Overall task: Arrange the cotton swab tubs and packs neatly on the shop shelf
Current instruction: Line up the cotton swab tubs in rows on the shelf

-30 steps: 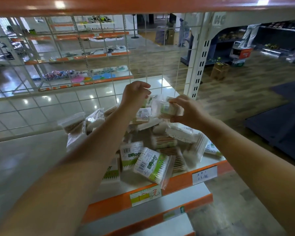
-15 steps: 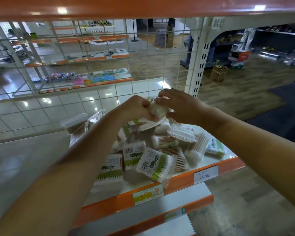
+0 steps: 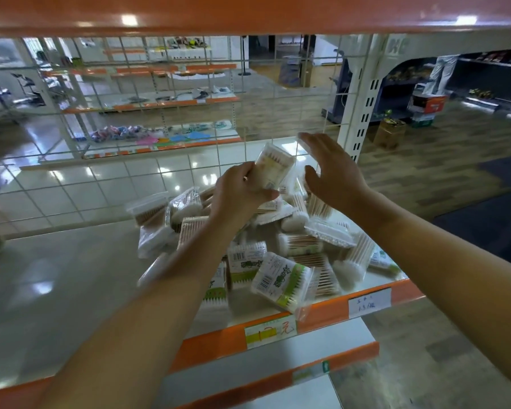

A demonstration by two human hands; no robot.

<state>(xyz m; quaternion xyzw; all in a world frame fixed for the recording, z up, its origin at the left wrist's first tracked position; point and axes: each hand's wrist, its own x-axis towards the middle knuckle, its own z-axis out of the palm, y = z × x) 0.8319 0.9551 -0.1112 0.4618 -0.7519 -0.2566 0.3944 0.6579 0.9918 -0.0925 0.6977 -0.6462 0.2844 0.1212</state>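
A left hand grips a light, rigid cotton swab tub by its short sides above the jumbled pile on the shelf, the right hand spread open beside it.

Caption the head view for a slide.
Left hand lifts a cotton swab tub above the jumbled pile; right hand open beside it.

Right hand has let go; left hand lifted the tub.
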